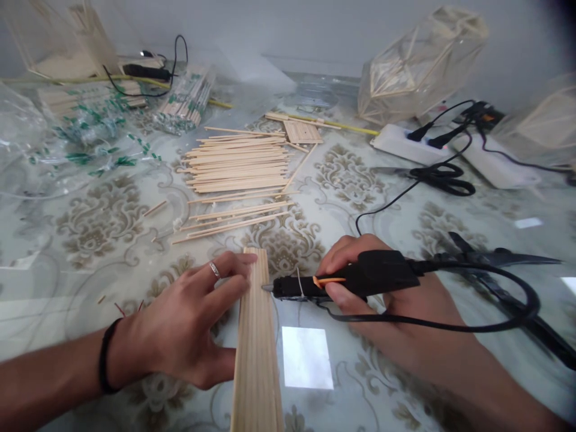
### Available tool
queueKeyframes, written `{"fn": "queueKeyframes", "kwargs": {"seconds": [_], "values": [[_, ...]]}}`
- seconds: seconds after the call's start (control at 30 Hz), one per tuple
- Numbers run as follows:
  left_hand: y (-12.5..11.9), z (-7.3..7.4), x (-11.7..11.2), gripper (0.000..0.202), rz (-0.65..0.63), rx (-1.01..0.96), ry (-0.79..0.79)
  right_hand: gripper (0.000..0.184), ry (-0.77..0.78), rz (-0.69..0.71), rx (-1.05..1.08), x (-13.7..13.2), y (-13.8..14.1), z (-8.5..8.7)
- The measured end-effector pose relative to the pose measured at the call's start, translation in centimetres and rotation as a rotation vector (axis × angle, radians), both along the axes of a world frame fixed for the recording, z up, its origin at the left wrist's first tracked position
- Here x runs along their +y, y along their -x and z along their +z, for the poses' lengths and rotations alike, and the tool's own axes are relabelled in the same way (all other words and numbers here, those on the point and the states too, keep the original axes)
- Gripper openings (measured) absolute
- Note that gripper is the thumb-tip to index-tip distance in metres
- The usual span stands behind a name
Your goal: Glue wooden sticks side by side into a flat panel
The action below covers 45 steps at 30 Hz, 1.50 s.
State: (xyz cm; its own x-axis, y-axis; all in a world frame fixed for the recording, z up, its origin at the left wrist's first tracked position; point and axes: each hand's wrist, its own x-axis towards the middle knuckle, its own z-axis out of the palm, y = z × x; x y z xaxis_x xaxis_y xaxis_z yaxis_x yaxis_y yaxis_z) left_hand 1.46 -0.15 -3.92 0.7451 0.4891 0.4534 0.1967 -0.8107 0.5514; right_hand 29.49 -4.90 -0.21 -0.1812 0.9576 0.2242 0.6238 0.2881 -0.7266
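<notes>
A narrow panel of wooden sticks laid side by side lies on the glass-topped table, running toward me. My left hand, with a ring and a black wristband, rests flat against the panel's left edge, fingers stretched over its far end. My right hand grips a black hot glue gun with an orange trigger. Its nozzle points left and touches the panel's right edge near the far end. The gun's black cord loops off to the right.
A pile of loose wooden sticks lies further back. Bagged sticks sit at back left. Black scissors, a white power strip and a stick-frame lantern are at back right. A dark tool lies right.
</notes>
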Motion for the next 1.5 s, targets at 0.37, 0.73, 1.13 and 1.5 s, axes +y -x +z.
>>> {"fn": "queueKeyframes", "kwargs": {"seconds": [0.37, 0.73, 1.13, 1.5], "values": [[0.0, 0.1, 0.2, 0.062, -0.002, 0.005, -0.023, 0.009, 0.037, 0.032, 0.049, -0.4, -0.2, -0.2], [0.1, -0.4, 0.1, 0.072, 0.009, -0.034, -0.017, 0.011, 0.046, 0.038, 0.057, -0.7, -0.1, 0.4], [0.3, -0.4, -0.1, 0.077, 0.021, -0.001, -0.024, 0.011, 0.057, 0.069, 0.036, -0.7, -0.3, 0.8], [0.1, -0.2, 0.0, 0.075, 0.031, 0.006, -0.048, 0.013, 0.058, 0.063, 0.018, -0.7, -0.2, 1.1]]}}
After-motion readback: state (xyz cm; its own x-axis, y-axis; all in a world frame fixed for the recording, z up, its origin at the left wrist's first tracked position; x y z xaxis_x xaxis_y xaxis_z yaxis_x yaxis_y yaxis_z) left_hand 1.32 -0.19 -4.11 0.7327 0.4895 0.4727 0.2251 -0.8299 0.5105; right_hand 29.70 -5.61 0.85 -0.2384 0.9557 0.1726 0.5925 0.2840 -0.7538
